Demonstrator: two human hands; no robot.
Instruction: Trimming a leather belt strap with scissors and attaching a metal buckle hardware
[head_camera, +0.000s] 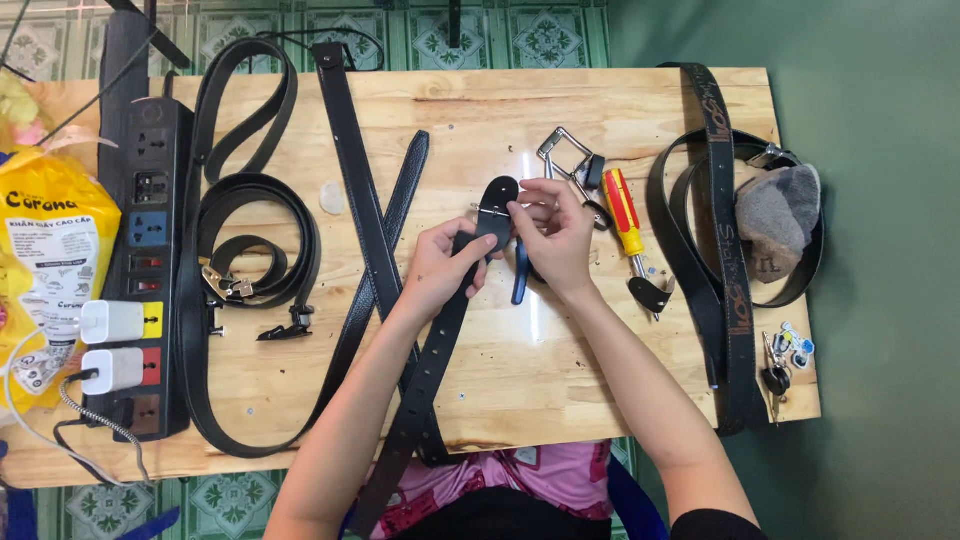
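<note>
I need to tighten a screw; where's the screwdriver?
The screwdriver, red and yellow handled, lies on the wooden table just right of the right hand, beside the metal buckle.

- Setting: small home workshop for belt repair.
- Evidence: bare wooden table (480, 110) on patterned green floor tiles (250, 30).
- Evidence: several black belts (250, 220), screwdriver (625, 215), power strip (150, 270) with chargers.

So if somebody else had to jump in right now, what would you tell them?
Left hand grips the black belt just below its folded tip. Right hand pinches that tip, where a small metal piece sits. The belt runs down off the near edge of the wooden table. Blue-handled pliers, a red-and-yellow screwdriver and a loose metal buckle lie by the right hand. No buckle on this belt yet.
</note>
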